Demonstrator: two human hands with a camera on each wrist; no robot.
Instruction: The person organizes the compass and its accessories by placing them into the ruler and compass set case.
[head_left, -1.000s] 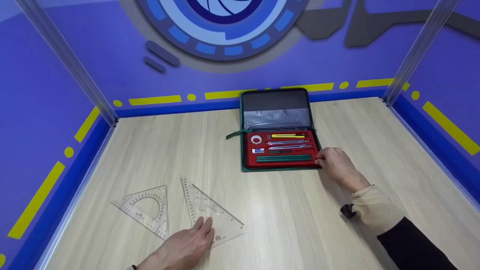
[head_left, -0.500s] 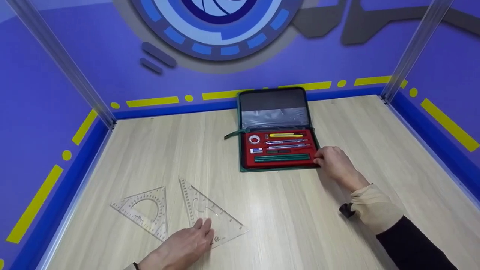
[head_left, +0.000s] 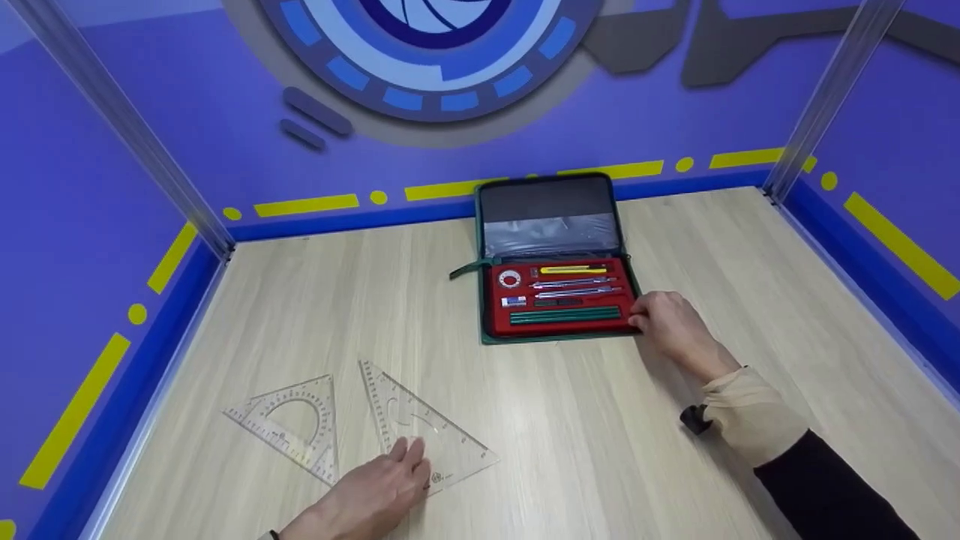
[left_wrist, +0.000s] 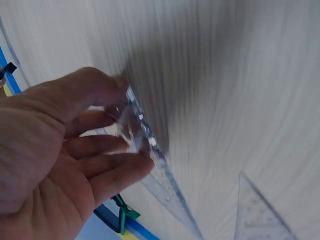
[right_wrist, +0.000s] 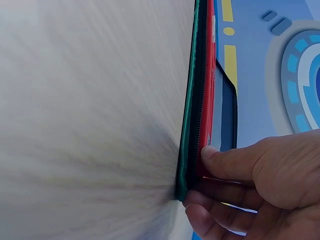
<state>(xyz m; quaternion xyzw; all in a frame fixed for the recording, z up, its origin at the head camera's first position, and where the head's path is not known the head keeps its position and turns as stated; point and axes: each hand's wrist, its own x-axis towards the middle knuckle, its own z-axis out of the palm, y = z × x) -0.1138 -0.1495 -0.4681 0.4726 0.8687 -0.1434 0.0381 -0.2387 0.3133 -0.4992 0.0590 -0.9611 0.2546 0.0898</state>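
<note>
My left hand (head_left: 375,487) pinches a clear plastic set square (head_left: 450,459) by its near edge. In the left wrist view the thumb (left_wrist: 97,90) lies on one side of that set square and the fingertips on the other. To its left, flat on the table, is a second clear set square (head_left: 262,429) with a protractor cut-out. My right hand (head_left: 671,326) grips the near right corner of an open green zip case (head_left: 551,201). The right wrist view has the thumb against the red insert (right_wrist: 210,100) and the fingers by the case's green edge (right_wrist: 186,150).
In the insert sit a white ring-shaped piece (head_left: 509,279), a yellow cutter (head_left: 573,269), two metal compasses (head_left: 574,289), an eraser (head_left: 514,301) and green pencils (head_left: 565,316). The raised lid stands near the blue back wall (head_left: 300,165). Side walls bound the wooden table (head_left: 337,300).
</note>
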